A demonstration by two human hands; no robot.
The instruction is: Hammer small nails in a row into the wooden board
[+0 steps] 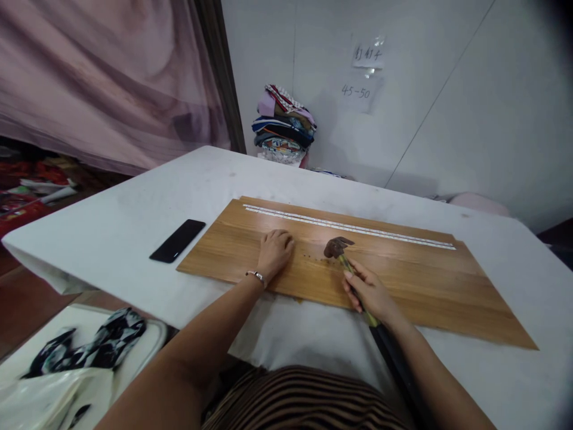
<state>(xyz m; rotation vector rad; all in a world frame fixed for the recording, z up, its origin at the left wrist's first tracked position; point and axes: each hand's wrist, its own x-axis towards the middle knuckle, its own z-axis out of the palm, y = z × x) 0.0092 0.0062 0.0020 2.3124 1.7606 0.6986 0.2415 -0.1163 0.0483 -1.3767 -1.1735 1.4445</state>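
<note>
My right hand (369,289) is wrapped round the yellow-and-black handle of a claw hammer (339,246), close under its rusty brown head. The head hangs over, or touches, the middle of a wood-grain board (412,280); I cannot tell which. My left hand (275,249), with a bracelet at its wrist, rests palm down on the board to the left of the hammer, fingers slightly bent. Between the hand and the hammer head lie several small dark specks (313,258), too small to tell whether nails or holes. Two white marked strips (349,227) run along the board's far side.
The board lies on a white-covered table (152,197). A black phone (178,240) is left of the board. Folded clothes (285,128) are piled by the wall, under paper notes (358,92). At lower left, a pale chair (154,340) holds patterned cloth (107,340).
</note>
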